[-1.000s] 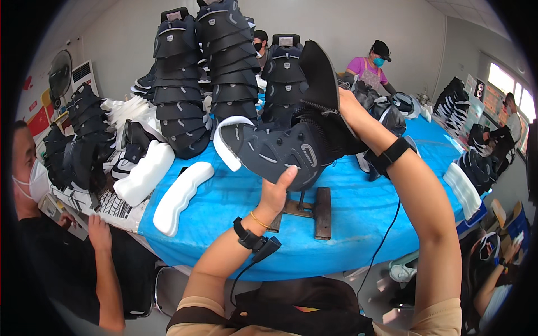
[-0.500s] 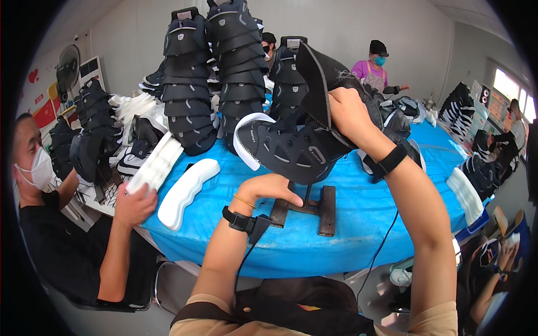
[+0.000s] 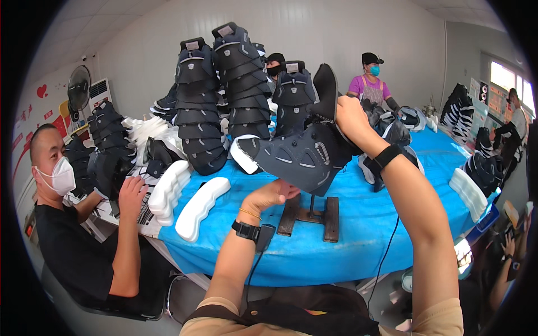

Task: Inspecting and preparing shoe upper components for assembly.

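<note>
A dark grey and black shoe upper (image 3: 305,159) hangs tilted over the table, its toe to the left and its collar raised at the right. White material (image 3: 244,154) shows at the toe. My right hand (image 3: 353,122) is closed on the collar edge. Under the upper, my left hand (image 3: 270,196) has its thumb apart from the fingers, which are partly hidden by the upper; whether they touch it I cannot tell. Below stands a dark metal stand (image 3: 330,221) with an H-shaped base and a thin post, whose top is hidden.
Tall stacks of nested uppers (image 3: 199,112) rise behind. White wavy foam pieces (image 3: 202,210) lie on the blue table cover (image 3: 252,255) at the left, and another foam piece (image 3: 468,193) lies at the right edge. A masked co-worker (image 3: 84,224) sits close at my left.
The upper has turned, its toe swinging slightly left and its collar standing more upright. My right hand moved with it. The co-worker at left let go of the white foam pieces.
</note>
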A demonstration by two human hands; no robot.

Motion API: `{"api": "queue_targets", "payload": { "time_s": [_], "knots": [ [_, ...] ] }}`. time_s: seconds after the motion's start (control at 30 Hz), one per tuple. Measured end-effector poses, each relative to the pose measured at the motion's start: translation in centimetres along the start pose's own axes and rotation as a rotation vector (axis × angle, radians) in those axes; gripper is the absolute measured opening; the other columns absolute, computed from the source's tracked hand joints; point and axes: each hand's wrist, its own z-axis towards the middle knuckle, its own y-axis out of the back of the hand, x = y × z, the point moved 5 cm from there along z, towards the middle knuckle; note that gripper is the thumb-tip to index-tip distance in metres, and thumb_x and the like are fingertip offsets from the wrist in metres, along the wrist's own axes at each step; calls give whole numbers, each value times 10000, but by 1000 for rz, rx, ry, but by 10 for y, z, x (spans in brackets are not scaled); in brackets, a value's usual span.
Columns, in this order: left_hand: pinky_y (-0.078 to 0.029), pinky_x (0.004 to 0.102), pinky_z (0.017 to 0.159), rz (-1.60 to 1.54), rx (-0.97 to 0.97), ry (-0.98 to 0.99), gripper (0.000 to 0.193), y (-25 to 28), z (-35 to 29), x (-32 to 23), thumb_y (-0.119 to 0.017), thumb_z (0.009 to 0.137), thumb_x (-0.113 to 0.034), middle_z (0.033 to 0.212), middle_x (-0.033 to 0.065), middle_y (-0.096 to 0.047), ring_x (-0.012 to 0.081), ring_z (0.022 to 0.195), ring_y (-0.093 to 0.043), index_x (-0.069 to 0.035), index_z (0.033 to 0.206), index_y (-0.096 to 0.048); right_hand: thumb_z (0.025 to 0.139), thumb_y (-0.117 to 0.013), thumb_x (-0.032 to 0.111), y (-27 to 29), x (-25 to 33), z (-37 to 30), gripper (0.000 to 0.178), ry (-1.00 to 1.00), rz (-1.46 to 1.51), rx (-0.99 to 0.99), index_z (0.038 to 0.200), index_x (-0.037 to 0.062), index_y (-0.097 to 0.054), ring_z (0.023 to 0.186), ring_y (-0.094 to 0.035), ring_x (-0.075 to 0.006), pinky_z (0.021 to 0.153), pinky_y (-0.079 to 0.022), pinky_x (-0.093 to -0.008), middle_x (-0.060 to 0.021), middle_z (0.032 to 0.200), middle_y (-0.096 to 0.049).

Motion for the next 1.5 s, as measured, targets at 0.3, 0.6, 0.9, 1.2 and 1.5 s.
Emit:
{"api": "queue_targets", "payload": {
  "time_s": [0.3, 0.6, 0.9, 1.2, 1.5],
  "knots": [
    [-355, 405, 1032, -158, -56, -249, 1083, -20, 7, -26, -687, 599, -706, 1354, 117, -452, 271, 1259, -428, -72, 1394, -315, 823, -453, 253, 6, 5, -12, 342, -6, -39, -69, 800, -20, -657, 863, -576, -479, 778, -460, -513, -295, 860, -607],
    [-361, 487, 1033, -665, -278, -455, 781, -43, 40, -33, -601, 787, -568, 1348, 132, -464, 312, 1225, -460, -73, 1355, -392, 830, -452, 260, -24, -30, -6, 349, -2, 266, -24, 831, -43, -625, 834, -574, -468, 734, -451, -479, -312, 829, -589],
    [-409, 469, 997, -888, -229, -391, 613, -25, 36, -12, -547, 790, -384, 1276, 163, -531, 333, 1144, -531, -37, 1289, -469, 815, -443, 213, -43, -37, -8, 309, 197, 129, 86, 827, -56, -594, 818, -572, -433, 707, -420, -451, -293, 829, -584],
    [-422, 469, 983, -926, -214, -288, 669, -20, 33, -2, -499, 669, -271, 1246, 193, -546, 354, 1118, -544, 7, 1276, -467, 864, -452, 265, -69, -76, -17, 382, -333, 682, 208, 840, -92, -587, 710, -577, -280, 681, -410, -371, -222, 744, -604],
    [-431, 453, 983, -958, -198, -313, 659, -25, 39, -1, -460, 665, -224, 1235, 211, -543, 352, 1107, -554, 60, 1260, -459, 905, -513, 355, -86, -88, -42, 339, -532, 1085, 297, 1031, 60, -623, 761, -640, -159, 655, -519, -277, -60, 903, -651]
  ]
}}
